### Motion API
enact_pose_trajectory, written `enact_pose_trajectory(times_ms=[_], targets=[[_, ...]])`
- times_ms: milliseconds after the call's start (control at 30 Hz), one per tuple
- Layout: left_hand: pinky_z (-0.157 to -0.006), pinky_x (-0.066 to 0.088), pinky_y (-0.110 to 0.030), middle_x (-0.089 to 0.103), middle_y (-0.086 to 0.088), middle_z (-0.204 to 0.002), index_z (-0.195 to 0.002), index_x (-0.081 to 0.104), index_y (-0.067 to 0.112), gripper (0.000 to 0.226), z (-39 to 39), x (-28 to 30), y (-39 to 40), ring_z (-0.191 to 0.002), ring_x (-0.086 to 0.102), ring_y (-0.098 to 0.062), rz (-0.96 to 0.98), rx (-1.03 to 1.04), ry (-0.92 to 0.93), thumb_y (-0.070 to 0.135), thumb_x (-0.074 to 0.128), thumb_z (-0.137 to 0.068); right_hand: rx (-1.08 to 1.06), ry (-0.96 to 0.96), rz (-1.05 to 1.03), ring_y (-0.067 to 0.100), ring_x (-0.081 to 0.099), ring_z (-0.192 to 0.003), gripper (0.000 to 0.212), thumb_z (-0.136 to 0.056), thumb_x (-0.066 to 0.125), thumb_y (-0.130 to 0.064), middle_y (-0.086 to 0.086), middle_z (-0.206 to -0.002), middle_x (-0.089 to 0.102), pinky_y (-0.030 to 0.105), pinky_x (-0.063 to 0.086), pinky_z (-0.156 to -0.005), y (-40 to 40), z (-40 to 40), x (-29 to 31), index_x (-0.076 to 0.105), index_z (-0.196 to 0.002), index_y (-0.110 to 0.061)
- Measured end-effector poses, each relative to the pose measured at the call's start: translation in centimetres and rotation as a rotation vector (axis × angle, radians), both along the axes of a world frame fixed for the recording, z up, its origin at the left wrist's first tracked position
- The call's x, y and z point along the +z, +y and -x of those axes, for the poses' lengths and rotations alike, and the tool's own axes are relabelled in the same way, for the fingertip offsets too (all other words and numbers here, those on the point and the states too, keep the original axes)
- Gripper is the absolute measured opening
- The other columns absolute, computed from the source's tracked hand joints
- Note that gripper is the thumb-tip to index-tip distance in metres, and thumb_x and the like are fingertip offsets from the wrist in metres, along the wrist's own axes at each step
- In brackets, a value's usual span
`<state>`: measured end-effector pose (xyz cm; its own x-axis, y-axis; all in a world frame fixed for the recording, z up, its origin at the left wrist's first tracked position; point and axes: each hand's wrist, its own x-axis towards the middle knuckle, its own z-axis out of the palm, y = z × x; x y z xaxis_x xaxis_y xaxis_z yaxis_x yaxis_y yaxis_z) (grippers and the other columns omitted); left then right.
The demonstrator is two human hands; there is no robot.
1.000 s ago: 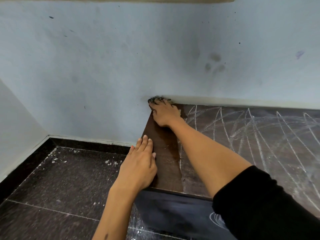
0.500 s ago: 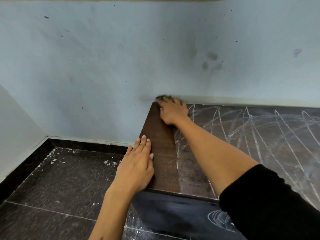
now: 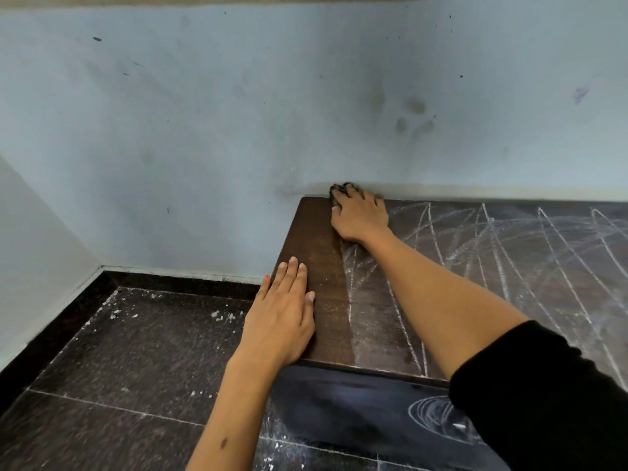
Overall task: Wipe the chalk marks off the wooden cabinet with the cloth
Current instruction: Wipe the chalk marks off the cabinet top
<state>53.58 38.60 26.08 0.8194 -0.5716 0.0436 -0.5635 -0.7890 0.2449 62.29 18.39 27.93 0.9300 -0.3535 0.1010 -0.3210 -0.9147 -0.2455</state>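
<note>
The dark wooden cabinet top [image 3: 319,253] runs from the middle to the right edge. White chalk marks [image 3: 509,253] cover most of it; the strip along its left edge is bare wood. My right hand [image 3: 360,215] presses a dark cloth [image 3: 341,189] at the top's far edge against the wall; only a bit of cloth shows past the fingertips. My left hand [image 3: 282,314] lies flat, fingers straight, on the near left corner of the top.
A pale blue wall [image 3: 238,130] with smudges stands behind the cabinet. Dark floor tiles [image 3: 136,351] with white chalk crumbs lie to the left. The cabinet's dark front [image 3: 356,409] carries a chalk scribble [image 3: 431,416] at lower right.
My right hand with the cloth has slid to the right along the far edge by the wall. My left hand has stayed on the near left corner.
</note>
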Motion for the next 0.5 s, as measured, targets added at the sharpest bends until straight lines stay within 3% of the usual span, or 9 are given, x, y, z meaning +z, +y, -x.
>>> enact_pose_trajectory(times_ms=[233, 400, 500], targets=[[-0.115, -0.007, -0.027, -0.004, -0.001, -0.159, -0.151, 0.003, 0.016, 0.053, 0.0, -0.3, 0.0, -0.146, -0.005, -0.011, -0.005, 0.004, -0.05, 0.032, 0.018, -0.103, 0.038, -0.021, 0.071, 0.031, 0.026, -0.134, 0.052, -0.093, 0.037, -0.036, 0.005, -0.148, 0.036, 0.044, 0.023, -0.107, 3.0, 2.8, -0.7, 0.034, -0.144, -0.023], [-0.115, -0.007, -0.026, -0.001, 0.0, -0.159, -0.151, 0.005, 0.016, 0.053, 0.3, -0.6, 0.0, -0.146, -0.003, -0.01, 0.006, 0.017, -0.105, 0.034, 0.016, -0.102, 0.005, 0.019, -0.036, 0.029, -0.002, -0.145, 0.055, -0.097, 0.029, -0.034, 0.005, -0.159, 0.009, 0.046, 0.002, -0.117, 2.2, 2.5, -0.2, 0.02, -0.15, -0.022], [-0.115, -0.006, -0.026, 0.001, 0.001, -0.159, -0.151, 0.008, 0.017, 0.054, 0.5, -0.7, 0.0, -0.146, -0.002, -0.01, 0.024, 0.021, -0.114, 0.037, 0.016, -0.102, 0.006, 0.047, -0.062, 0.028, -0.003, -0.146, 0.056, -0.098, 0.029, -0.031, 0.007, -0.159, 0.007, 0.044, 0.003, -0.118, 2.7, 2.6, 0.6, 0.016, -0.151, -0.017]])
